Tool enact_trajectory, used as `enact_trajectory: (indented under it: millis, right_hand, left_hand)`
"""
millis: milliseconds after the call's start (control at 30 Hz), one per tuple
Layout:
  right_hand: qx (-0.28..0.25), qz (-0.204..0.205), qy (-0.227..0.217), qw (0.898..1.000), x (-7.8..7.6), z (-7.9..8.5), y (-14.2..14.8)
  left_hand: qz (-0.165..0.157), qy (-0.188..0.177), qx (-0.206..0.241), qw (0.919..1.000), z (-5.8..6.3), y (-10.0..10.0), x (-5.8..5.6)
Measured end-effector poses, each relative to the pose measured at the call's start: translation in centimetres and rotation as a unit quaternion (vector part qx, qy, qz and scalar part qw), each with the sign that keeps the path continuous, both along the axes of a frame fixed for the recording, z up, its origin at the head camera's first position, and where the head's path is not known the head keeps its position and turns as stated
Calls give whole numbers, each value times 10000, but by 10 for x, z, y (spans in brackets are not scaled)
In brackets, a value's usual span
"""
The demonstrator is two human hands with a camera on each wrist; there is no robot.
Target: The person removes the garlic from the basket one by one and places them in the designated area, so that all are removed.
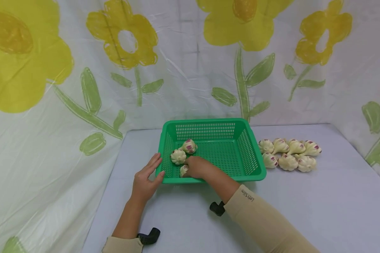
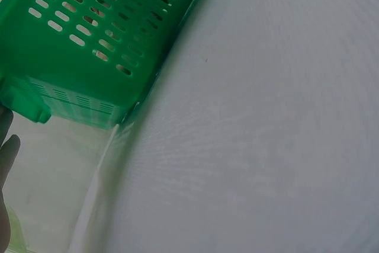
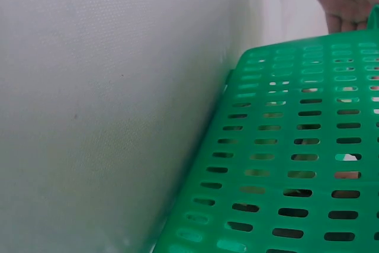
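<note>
Inside the green basket (image 1: 221, 153), toward eight o'clock, the right hand (image 1: 197, 167) grips a garlic bulb (image 1: 183, 171), likely light, firm and papery-skinned, best held round its plump middle, while the left hand (image 1: 145, 181) rests straight-fingered against the rim (image 1: 162, 140), between eight and nine.

On my right side I am wearing a smooth beige fabric sleeve (image 1: 266, 221) that is stopping short of my bare right hand (image 1: 197, 167), with small dark lettering (image 1: 247, 195), LetsSlim, running near its end. A matching beige fabric sleeve (image 1: 122, 245) is ending before my bare left hand (image 1: 144, 181). A small black bent device (image 1: 150, 236) is showing beside it, and a blockier black device (image 1: 216, 208) is poking out beside the right one.
</note>
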State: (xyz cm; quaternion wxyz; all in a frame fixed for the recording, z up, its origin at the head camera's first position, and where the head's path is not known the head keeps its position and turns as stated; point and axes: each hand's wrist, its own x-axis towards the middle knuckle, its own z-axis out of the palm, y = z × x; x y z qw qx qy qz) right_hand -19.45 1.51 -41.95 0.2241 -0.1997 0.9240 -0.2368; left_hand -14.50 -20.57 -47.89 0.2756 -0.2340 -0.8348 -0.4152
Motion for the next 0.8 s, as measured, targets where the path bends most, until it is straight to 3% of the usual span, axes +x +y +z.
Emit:
enact_trajectory:
  millis: [800]
  right_hand:
    - [-113, 46, 86, 9999, 1, -2, 2]
  left_hand:
    - [-15, 94, 14, 10000, -2, -1, -1]
